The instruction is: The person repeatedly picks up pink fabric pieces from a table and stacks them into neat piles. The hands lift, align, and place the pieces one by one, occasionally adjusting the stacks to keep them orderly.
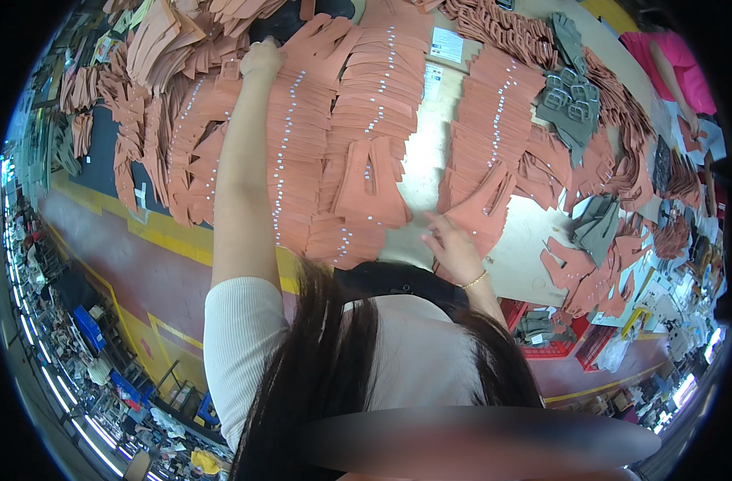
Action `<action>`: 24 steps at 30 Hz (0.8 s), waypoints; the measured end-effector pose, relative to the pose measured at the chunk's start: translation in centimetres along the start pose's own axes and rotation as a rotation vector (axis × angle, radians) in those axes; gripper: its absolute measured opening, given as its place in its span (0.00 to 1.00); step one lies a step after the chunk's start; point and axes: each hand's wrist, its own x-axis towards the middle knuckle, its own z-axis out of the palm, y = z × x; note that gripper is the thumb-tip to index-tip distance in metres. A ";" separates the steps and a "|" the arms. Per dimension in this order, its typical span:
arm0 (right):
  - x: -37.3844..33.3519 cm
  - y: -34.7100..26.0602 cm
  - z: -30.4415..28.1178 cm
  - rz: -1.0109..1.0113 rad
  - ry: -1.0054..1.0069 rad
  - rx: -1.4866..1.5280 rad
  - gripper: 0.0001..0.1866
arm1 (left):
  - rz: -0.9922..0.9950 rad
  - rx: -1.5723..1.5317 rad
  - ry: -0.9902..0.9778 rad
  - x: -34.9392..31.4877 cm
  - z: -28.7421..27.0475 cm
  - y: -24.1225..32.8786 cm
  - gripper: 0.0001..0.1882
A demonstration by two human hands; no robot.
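Note:
My left arm reaches far across the table, and my left hand (263,59) is at the far ends of the salmon-coloured flat cut pieces (302,152). Its fingers are curled; what they hold, if anything, is too small to make out. Close to my body, my right hand (454,247) has its fingers apart and nothing in them. It is beside a salmon piece with a long slot (480,200), on the near end of the right-hand row of overlapping pieces (494,104). Another slotted piece (370,180) lies on the middle row. Small white labels dot the rows.
More salmon pieces (161,48) are heaped at the far left. Dark green pieces with buckles (570,104) lie at right, near a person in pink (677,68). White paper sheets (447,45) lie between rows. A red crate (546,333) stands below the table's right side.

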 end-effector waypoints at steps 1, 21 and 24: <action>-0.3 0.4 -0.3 -0.003 0.043 0.038 0.20 | -0.015 0.048 0.054 -0.5 -0.1 0.0 0.28; -3.3 15.8 1.6 0.252 0.644 -0.092 0.29 | 0.122 -0.801 -0.220 -29.1 7.7 0.2 0.08; -3.1 16.2 1.7 0.245 0.661 -0.103 0.29 | -0.031 -0.916 -0.328 -31.6 9.3 0.6 0.08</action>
